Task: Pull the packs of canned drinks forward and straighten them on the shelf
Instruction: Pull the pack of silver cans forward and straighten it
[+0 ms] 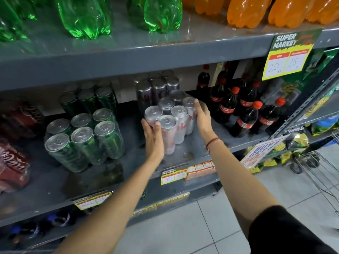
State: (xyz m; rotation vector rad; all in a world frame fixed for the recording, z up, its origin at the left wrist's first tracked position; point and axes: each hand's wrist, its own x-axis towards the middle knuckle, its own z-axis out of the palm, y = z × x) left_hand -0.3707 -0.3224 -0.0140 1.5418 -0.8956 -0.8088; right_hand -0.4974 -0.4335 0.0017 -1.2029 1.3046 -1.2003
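A shrink-wrapped pack of silver cans (171, 118) stands skewed on the grey middle shelf (194, 149), a little back from the front edge. My left hand (153, 138) presses flat against its near-left side. My right hand (202, 114) lies against its right side, fingers reaching to the back cans. Together they clamp the pack. Behind it stands a second silver pack (156, 87). A green can pack (82, 138) sits to the left near the front, another green pack (88, 96) behind it. A red can pack (12, 162) is at the far left.
Cola bottles with red caps (244, 110) stand close to the right of my right hand. Green and orange bottles fill the shelf above (128, 50). Price tags (173, 176) hang on the shelf edge. A wire basket (317, 165) stands on the tiled floor at right.
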